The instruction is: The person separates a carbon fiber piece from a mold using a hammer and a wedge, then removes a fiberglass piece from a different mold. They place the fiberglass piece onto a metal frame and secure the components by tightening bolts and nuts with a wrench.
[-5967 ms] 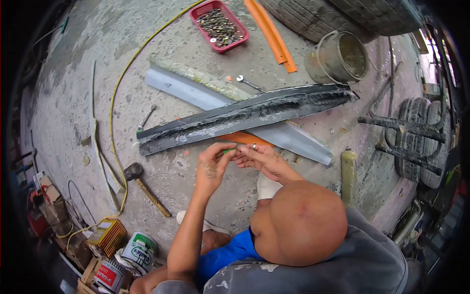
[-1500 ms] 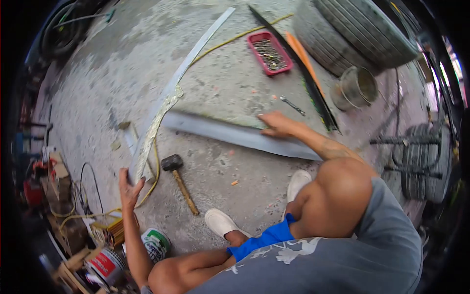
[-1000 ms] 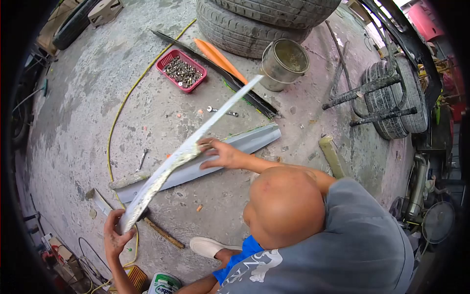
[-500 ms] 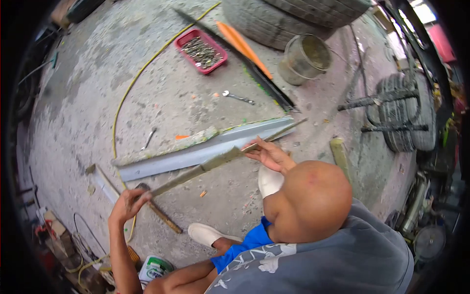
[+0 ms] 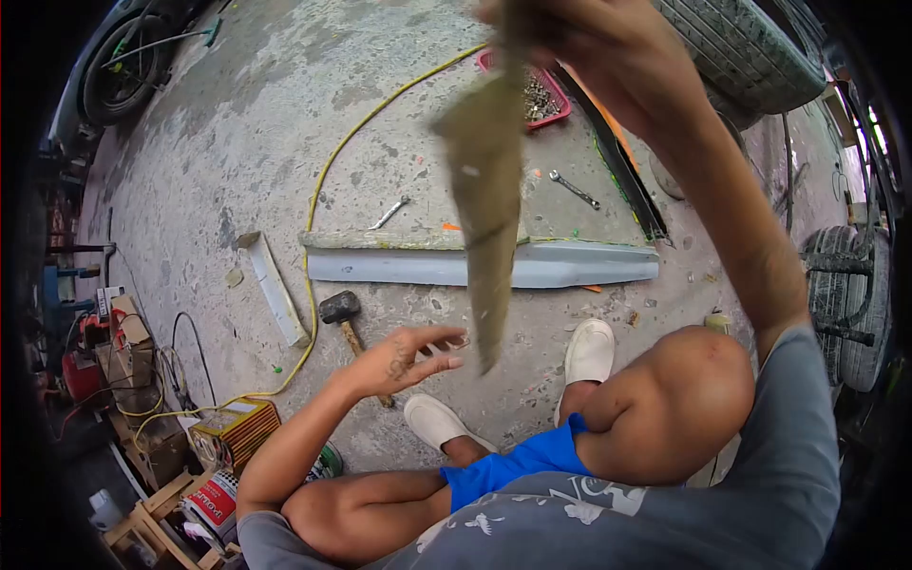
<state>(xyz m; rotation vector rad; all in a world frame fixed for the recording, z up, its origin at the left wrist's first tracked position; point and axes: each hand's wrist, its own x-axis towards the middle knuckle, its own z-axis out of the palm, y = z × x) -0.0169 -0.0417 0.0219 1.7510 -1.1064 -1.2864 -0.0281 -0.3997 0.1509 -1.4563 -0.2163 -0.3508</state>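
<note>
While right fingers (image 5: pixel 551 33) grip, jagged strip (image 5: pixel 489 190), tapering downward

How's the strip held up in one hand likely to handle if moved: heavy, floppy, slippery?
Probably light for its length, since the right hand alone holds up the strip. Likely fairly stiff: it looks nearly straight, though blur hides detail. Perhaps not very slippery, as its surface looks dull.

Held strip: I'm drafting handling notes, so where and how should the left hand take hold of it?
Probably near the strip's narrow lower end, thumb and fingers across it, coming from the left. That end tapers and hangs down, the right hand holds the top, and the left hand is open to its left.
</note>
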